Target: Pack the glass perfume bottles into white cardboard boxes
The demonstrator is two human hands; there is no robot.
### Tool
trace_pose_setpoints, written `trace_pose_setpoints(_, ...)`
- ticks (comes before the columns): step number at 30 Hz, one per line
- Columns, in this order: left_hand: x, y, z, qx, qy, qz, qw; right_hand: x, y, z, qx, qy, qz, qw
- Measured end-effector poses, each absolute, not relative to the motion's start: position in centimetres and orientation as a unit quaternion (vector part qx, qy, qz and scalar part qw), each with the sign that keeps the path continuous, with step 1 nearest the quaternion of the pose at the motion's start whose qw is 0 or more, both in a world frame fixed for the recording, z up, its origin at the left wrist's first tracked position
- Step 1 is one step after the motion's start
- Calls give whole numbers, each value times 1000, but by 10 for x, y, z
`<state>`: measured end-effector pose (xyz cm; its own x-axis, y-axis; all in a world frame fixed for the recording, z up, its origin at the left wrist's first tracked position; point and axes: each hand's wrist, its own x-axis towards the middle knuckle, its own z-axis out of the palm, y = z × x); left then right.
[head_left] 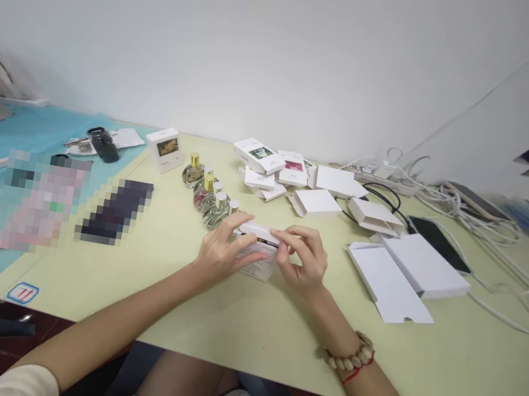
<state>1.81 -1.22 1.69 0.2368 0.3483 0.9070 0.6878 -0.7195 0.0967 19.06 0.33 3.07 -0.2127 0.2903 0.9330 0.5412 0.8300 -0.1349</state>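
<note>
Between my two hands a small white box (257, 266) stands upright on the yellow table top, its lid nearly down with a dark gap along the edge. My left hand (226, 246) grips the box's left side, fingers on the lid. The fingers of my right hand (302, 258) press at the lid's right corner. Just beyond, several round glass bottles (207, 199) with gold and silver caps stand in a slanting row. What lies inside the box is hidden.
Behind, white cartons (294, 170) with flower pictures lie heaped beside opened blank ones (317, 203). One carton (165, 149) stands alone at left. Cables (474, 219) and dark phones (439, 243) lie at right. A black cylinder (102, 144) rests on the blue cloth at left.
</note>
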Motion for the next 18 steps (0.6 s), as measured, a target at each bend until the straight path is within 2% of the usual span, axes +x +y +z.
trace_pose_setpoints(13,20,-15,18,-786,-346,-500,111,191,1,31,-273,-775,-95,562)
trace_pose_setpoints(18,19,-15,21,-783,-331,-512,125,191,1,31,-273,-774,-95,563)
